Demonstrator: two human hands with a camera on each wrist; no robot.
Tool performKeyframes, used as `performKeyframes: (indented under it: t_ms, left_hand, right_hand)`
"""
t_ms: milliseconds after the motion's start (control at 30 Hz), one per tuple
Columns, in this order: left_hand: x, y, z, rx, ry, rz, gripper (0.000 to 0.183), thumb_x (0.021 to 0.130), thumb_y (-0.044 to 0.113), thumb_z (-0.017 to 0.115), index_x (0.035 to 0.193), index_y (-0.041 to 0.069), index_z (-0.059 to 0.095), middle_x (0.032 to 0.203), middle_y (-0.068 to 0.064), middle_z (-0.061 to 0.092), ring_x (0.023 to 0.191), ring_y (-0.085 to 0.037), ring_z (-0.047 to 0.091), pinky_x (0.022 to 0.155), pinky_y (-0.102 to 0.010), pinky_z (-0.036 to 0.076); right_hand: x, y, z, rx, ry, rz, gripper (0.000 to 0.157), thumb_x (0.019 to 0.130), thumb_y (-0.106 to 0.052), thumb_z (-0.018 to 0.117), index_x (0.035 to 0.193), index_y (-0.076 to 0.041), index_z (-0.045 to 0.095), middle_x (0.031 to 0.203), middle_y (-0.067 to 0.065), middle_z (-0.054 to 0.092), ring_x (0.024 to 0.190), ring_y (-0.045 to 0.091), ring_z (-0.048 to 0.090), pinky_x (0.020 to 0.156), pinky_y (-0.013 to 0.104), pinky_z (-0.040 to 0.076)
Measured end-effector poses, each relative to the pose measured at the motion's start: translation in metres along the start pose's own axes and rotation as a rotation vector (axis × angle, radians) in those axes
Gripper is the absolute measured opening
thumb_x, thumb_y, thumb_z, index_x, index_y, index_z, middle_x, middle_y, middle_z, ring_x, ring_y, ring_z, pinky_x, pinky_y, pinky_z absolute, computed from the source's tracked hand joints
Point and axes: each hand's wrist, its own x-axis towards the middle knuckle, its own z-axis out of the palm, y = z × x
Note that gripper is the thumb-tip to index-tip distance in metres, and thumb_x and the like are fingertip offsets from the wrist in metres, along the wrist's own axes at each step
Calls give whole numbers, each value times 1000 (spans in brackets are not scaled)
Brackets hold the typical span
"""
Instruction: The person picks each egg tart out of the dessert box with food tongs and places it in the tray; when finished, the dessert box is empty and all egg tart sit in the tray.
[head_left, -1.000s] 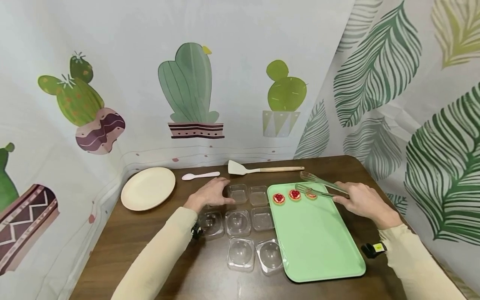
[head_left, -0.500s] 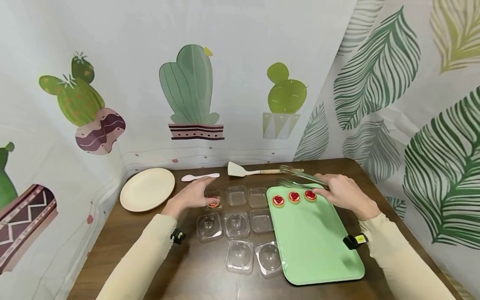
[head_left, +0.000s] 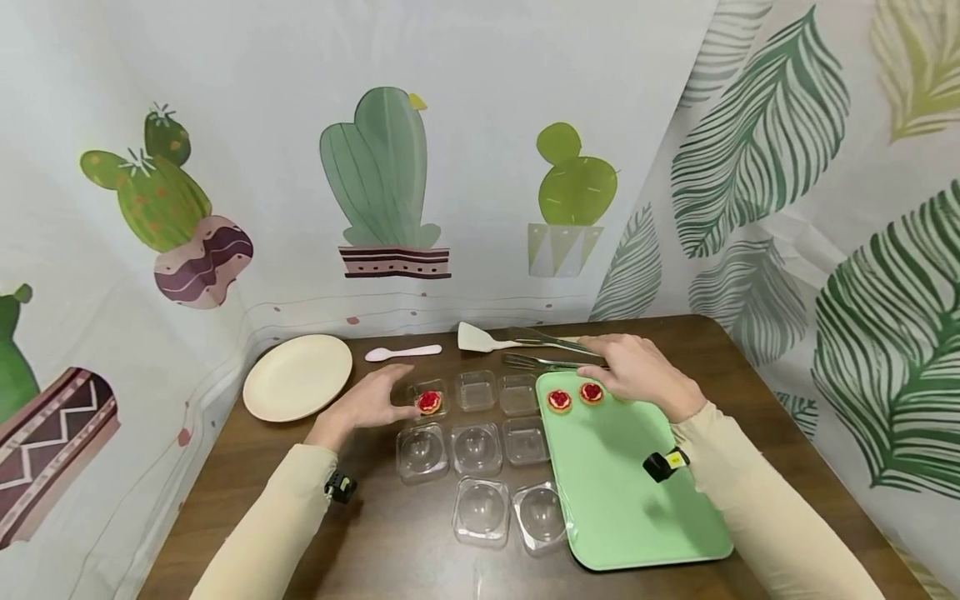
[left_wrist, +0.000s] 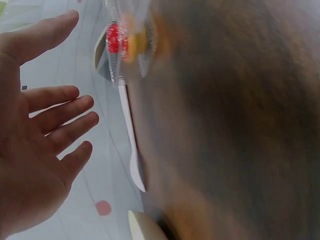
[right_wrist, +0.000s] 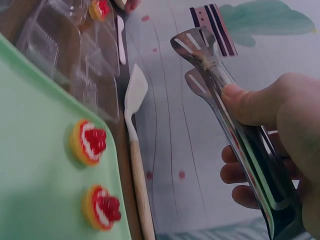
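My right hand grips a pair of metal tongs by the arms, holding them above the far left corner of the green tray. The tongs' slotted tips are parted, with nothing between them. My left hand is empty, its thumb and fingers spread apart beside a clear plastic container. In that container lies a small tart with red topping. Two matching tarts, the left tart and its neighbour, sit on the tray's far end; a third is mostly hidden behind my right hand.
Clear square containers stand in rows left of the tray, with domed lids nearer me. A white spatula with a wooden handle and a pale spoon lie at the back. A cream plate sits far left.
My left hand has drawn back leftward, uncovering the tart in its container. My right hand has carried the tongs left from over the third tart on the tray.
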Motion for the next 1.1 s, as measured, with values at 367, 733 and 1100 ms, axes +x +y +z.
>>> performKeyframes:
  t_ms: [367,733,1100]
  left_hand:
    - [-2,-12,12,-15,-5,-3,88,77,47,78,141,-3,46,143,-22,49,133,-37,46,112,-49,37]
    - [-2,-21,23,-14,-3,-4,87,77,49,77,140,-3,47,142,-22,50,133,-36,46,113,-47,36]
    - [2,-16,24,-29,-10,6,80,78,45,78,137,-2,51,139,-19,54,130,-33,50,112,-45,39]
  right_hand:
    - [38,-34,15,12,-51,-62,50,91,-39,67,129,-6,63,119,10,70,100,25,69,64,43,58]
    - [68,-61,42,-29,-125,-165,45,92,-40,65,125,-9,66,113,5,71,76,17,69,58,33,54]
    - [84,-77,68,-85,-134,-219,30,89,-43,68,104,-16,67,81,-4,67,61,13,62,47,33,48]
